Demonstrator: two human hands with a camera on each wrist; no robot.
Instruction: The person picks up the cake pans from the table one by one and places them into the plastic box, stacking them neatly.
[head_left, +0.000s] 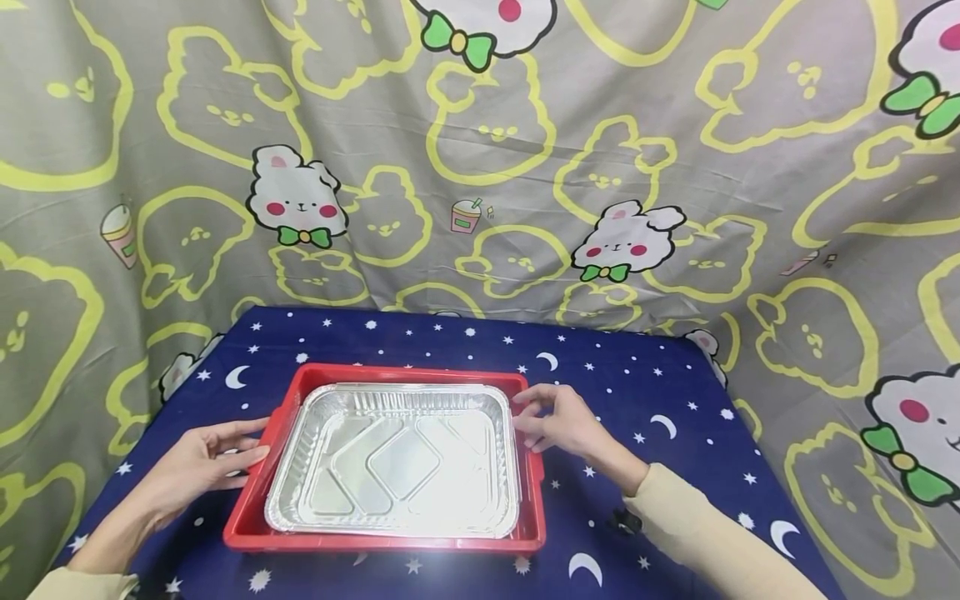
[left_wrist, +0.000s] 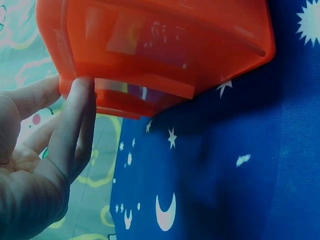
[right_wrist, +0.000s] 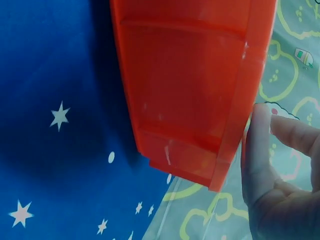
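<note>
A shiny foil pan point(head_left: 405, 467) sits inside a larger red plastic tray point(head_left: 382, 543) on the table. My left hand point(head_left: 191, 462) touches the tray's left rim, its fingers fairly straight; in the left wrist view, fingers point(left_wrist: 75, 110) meet the rim beside a slot in the tray's side. Across from it, my right hand point(head_left: 558, 421) has its fingertips over the tray's right rim, close to the pan's edge, fingers bent a little. The right wrist view shows a finger point(right_wrist: 259, 135) against the outside of the rim. Whether that hand touches the pan is hard to tell.
A dark blue cloth point(head_left: 600, 533) with white stars and moons covers the table. Behind and on both sides hangs a grey curtain point(head_left: 517, 200) with yellow outlines and white cartoon animals. A small black object point(head_left: 624, 522) shows beside the right sleeve.
</note>
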